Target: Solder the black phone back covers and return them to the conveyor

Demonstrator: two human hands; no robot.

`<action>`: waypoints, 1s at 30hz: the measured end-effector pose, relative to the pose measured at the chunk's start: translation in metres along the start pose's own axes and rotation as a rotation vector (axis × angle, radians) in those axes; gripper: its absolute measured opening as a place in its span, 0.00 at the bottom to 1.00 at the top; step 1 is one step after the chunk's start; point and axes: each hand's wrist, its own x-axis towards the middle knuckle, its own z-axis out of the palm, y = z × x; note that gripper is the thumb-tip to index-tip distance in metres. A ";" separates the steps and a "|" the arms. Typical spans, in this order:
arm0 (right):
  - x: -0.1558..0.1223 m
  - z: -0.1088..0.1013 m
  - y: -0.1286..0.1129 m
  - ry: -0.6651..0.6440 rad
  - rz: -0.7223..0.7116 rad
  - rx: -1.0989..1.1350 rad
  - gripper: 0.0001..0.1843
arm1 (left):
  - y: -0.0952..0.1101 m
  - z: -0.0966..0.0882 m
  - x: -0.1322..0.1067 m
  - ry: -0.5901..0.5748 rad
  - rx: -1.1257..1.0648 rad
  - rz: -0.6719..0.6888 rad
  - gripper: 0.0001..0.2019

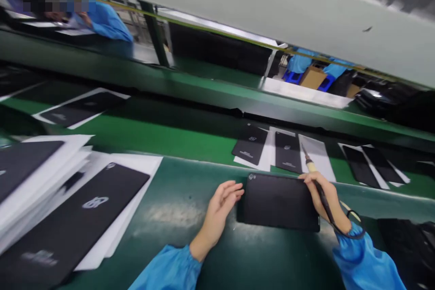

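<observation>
A black tablet-like panel (282, 201) lies flat on the green bench, with a small camera mark at its upper left corner. My left hand (219, 210) is beside the panel's left edge, fingers stretched out and holding nothing. My right hand (322, 192) grips a soldering iron (310, 163) with a cream collar, its thin tip pointing up and away from me. The fingertips of that hand are at the panel's upper right corner. From the iron's handle a dark cord runs down by my wrist.
Stacked black panels (93, 208) with white sheets fill the left of the bench. Beyond the bench edge, a green belt (176, 133) carries more panels (288, 150) on white sheets. Dark items (404, 244) sit at right. Across the line, a person in a blue sleeve (110, 18) works.
</observation>
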 end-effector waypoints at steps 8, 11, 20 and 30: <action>-0.017 0.033 -0.037 0.039 -0.184 0.075 0.15 | -0.002 0.001 0.000 -0.026 -0.010 -0.092 0.11; -0.032 0.032 -0.050 -0.056 -0.161 0.240 0.21 | -0.002 0.001 0.000 -0.034 -0.013 -0.102 0.11; -0.043 0.042 -0.082 -0.182 -0.231 0.503 0.14 | -0.008 -0.001 0.000 -0.047 -0.046 -0.136 0.12; -0.044 0.063 -0.080 -0.189 -0.215 0.475 0.17 | -0.008 -0.001 0.000 -0.039 -0.019 -0.145 0.14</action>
